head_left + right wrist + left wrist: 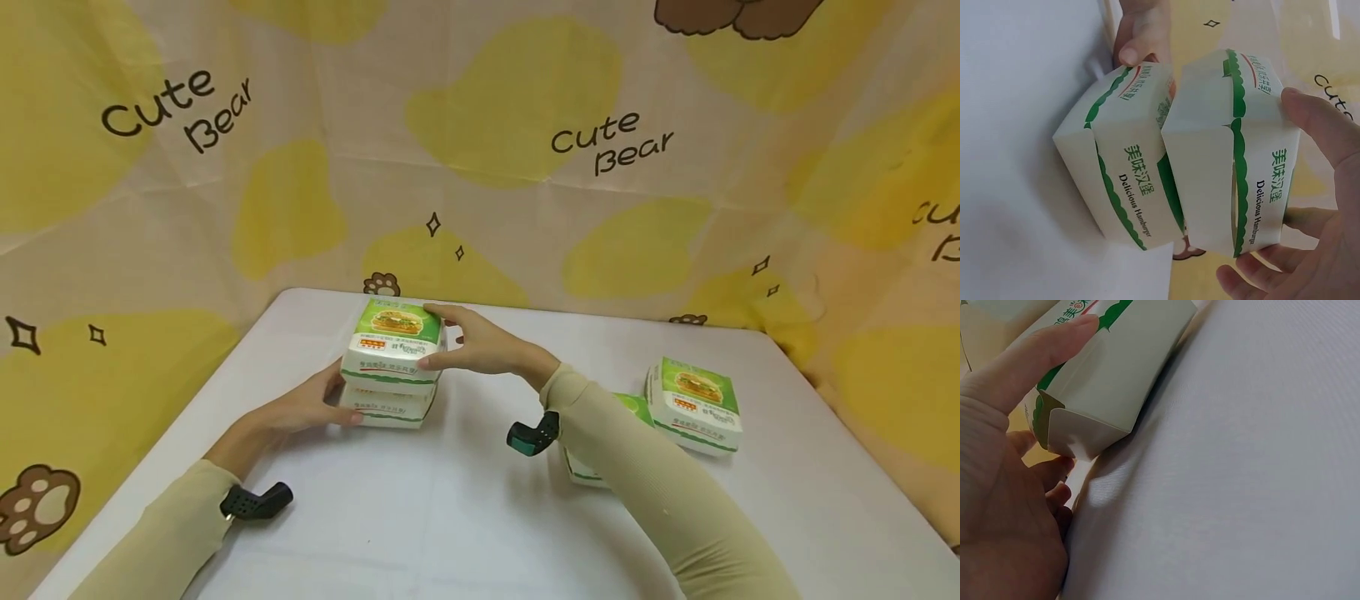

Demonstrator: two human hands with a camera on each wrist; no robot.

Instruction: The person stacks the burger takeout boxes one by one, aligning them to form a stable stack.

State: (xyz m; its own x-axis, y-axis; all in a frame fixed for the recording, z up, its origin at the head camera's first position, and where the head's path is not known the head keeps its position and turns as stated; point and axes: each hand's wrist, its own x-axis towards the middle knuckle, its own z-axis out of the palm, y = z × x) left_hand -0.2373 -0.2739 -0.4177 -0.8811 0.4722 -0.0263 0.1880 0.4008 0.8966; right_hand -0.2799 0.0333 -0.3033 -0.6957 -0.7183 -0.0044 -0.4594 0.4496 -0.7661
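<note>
As our right hand [486,342] grips the upper box [392,345] from three o'clock, our left hand [298,407] holds the box beneath [390,408] from nine.

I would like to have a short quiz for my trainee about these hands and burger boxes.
1. True or false: the right hand holds the upper box.
2. What partly hides the box beside the rightmost box? A) the backdrop; B) the right sleeve; C) the upper box.
3. Fill in: the left hand's ____ touches the front of the lower box.

Key: 1. True; 2. B; 3. thumb
</note>
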